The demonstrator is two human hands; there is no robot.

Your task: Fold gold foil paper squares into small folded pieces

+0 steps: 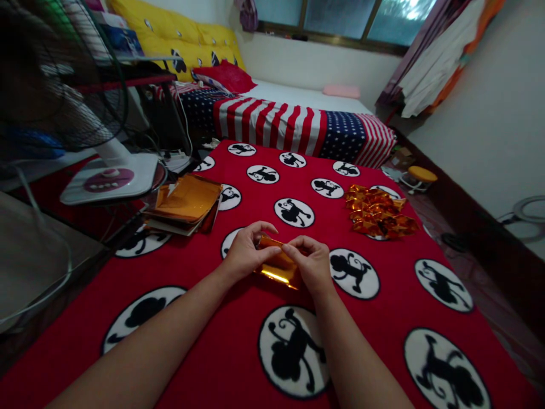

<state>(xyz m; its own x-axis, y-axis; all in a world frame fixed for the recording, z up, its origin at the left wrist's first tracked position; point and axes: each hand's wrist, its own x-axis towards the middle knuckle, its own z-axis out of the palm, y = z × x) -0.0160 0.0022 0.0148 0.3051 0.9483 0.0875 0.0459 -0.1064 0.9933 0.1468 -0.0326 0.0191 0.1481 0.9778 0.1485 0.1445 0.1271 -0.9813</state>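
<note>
Both of my hands meet over a small folded sheet of shiny gold foil paper point(277, 270) above the red blanket point(213, 318). My left hand point(246, 250) pinches its left upper edge with thumb and fingers curled. My right hand point(312, 262) pinches the right upper edge, fingertips nearly touching the left ones. A stack of flat gold sheets point(185, 200) lies to the far left. To the far right sits a pile of folded gold pieces point(377, 212).
The red blanket carries white circles with black monkey figures. A standing fan point(63, 85) with a white base point(111, 177) is at the left. Beyond lie a stars-and-stripes bedspread point(298, 125), yellow and red pillows, a window and curtains. A small yellow stool point(421, 174) stands at the right.
</note>
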